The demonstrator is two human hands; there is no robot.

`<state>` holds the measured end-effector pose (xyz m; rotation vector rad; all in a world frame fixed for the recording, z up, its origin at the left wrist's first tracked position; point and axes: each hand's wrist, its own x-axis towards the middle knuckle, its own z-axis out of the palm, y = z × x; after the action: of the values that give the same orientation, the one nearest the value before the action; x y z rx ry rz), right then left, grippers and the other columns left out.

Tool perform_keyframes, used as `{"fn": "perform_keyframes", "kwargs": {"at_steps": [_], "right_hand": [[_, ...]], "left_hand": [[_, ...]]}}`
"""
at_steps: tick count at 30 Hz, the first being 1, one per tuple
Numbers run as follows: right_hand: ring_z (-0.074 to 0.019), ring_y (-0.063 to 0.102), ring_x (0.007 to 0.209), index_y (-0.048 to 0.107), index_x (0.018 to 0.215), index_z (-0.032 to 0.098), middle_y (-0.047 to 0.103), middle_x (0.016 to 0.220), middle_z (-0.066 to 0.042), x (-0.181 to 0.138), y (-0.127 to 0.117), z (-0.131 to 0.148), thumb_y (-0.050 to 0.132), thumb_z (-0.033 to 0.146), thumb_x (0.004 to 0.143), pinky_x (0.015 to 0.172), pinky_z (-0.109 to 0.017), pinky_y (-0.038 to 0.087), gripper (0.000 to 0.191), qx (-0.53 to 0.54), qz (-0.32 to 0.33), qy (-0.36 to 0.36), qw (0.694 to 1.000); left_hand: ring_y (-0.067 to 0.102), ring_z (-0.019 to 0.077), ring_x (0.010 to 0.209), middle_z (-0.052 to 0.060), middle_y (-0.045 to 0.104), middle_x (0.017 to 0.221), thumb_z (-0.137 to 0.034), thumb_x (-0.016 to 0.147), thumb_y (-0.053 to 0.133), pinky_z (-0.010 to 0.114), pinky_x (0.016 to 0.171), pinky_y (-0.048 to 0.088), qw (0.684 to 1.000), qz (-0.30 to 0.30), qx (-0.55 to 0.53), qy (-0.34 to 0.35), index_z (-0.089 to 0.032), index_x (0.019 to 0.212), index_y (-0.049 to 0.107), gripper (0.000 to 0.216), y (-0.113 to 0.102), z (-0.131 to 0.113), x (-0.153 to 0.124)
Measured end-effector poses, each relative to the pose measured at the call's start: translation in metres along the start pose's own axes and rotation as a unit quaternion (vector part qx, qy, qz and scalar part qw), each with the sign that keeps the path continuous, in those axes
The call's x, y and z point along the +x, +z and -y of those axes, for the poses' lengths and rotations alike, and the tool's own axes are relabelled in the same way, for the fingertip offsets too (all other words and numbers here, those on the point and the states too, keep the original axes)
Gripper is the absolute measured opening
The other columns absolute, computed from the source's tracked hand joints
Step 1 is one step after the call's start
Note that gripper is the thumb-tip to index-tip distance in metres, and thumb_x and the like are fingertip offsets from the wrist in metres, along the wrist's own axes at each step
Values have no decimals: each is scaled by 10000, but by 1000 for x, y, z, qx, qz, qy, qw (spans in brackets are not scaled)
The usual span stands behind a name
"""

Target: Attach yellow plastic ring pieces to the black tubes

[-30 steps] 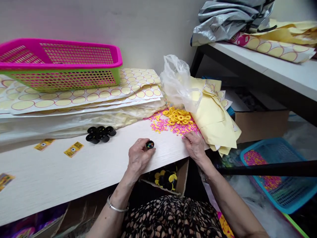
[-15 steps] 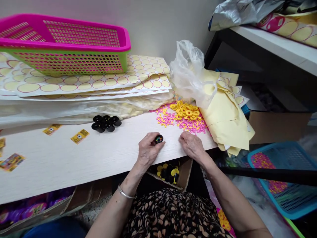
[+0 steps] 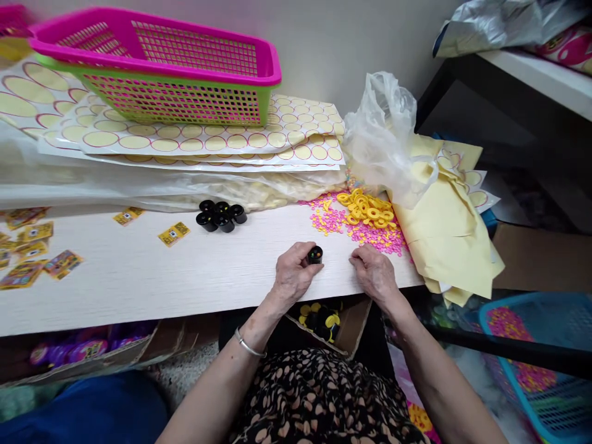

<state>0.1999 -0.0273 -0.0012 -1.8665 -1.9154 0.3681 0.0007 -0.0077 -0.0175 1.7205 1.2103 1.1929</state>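
Note:
Near the front edge of the table, my left hand [image 3: 295, 271] is closed around a small black cup [image 3: 315, 254] with a few coloured bits showing inside. My right hand [image 3: 374, 271] rests on the tabletop to its right, fingers pinched together; what they hold, if anything, is hidden. Just beyond it lie scattered pink and yellow beads [image 3: 377, 237] and a heap of yellow rings [image 3: 367, 208]. A cluster of several black cups [image 3: 222, 217] stands further left. My lap is under a cardboard box [image 3: 354, 330] of black and yellow pieces.
Small printed cards [image 3: 174, 234] lie on the left of the table [image 3: 185, 283]. At the back, a pink and green basket [image 3: 185, 102] sits on sticker sheets [image 3: 250, 143]. A plastic bag [image 3: 382, 135] and yellow paper [image 3: 448, 234] are at right, above a blue basket [image 3: 562, 327].
The view has swung left, so everything appears further right. The black cup has tilted slightly in my left hand. My right hand stays pinched beside the beads.

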Motion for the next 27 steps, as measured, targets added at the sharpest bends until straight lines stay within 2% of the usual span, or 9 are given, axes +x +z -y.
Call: {"fn": "perform_keyframes", "kwargs": {"at_steps": [2, 6, 9, 13, 23, 25, 27], "right_hand": [[-169, 514, 723, 578, 723, 197, 544, 741, -32, -1, 0, 9, 474, 180, 789, 653, -284, 376, 124, 19, -19, -14, 1000], [-160, 522, 728, 586, 764, 212, 539, 754, -22, 0, -4, 37, 496, 191, 809, 671, -282, 408, 103, 168, -31, -80, 982], [-160, 517, 727, 615, 769, 223, 536, 750, -19, 4, -4, 55, 530, 197, 806, 658, -283, 413, 96, 214, -15, -110, 971], [-172, 498, 741, 642, 765, 224, 527, 724, -22, 10, 2, 64, 532, 171, 799, 682, -299, 406, 126, 154, 1, -142, 978], [-178, 481, 741, 649, 757, 195, 513, 709, -41, 13, 1, 76, 451, 100, 803, 681, -290, 389, 225, -9, 39, -175, 984], [-175, 484, 724, 653, 744, 190, 509, 692, -38, 13, 1, 78, 462, 101, 795, 664, -289, 385, 217, 6, 45, -161, 986], [-160, 495, 692, 651, 716, 183, 513, 672, -26, 14, 1, 77, 493, 101, 774, 637, -277, 386, 187, 78, 50, -132, 987]], "left_hand": [[513, 90, 643, 16, 605, 853, -96, 640, 647, 224, 577, 426, 1000, 9, -9, 21, -169, 999, 635, 366, 1, 1, -1], [470, 73, 573, -9, 584, 778, -80, 621, 636, 209, 535, 408, 1000, 9, -1, 25, -162, 1062, 599, 449, 3, 1, -2], [457, 76, 568, -18, 559, 720, -95, 624, 648, 209, 532, 393, 999, 19, 9, 28, -152, 952, 620, 334, 2, -2, -1], [464, 92, 612, -27, 521, 672, -80, 635, 611, 214, 559, 379, 999, 45, -3, 29, -160, 792, 622, 176, -2, -8, 1], [448, 98, 616, -31, 476, 639, -35, 600, 529, 226, 570, 349, 998, 57, -27, 28, -154, 664, 579, 144, -3, -9, 1], [455, 99, 623, -29, 485, 646, -40, 605, 534, 225, 578, 354, 998, 53, -32, 30, -153, 684, 590, 149, -3, -9, 1], [461, 101, 632, -27, 493, 655, -52, 614, 555, 223, 584, 360, 998, 54, -29, 24, -155, 716, 604, 153, -3, -9, 2]]}}
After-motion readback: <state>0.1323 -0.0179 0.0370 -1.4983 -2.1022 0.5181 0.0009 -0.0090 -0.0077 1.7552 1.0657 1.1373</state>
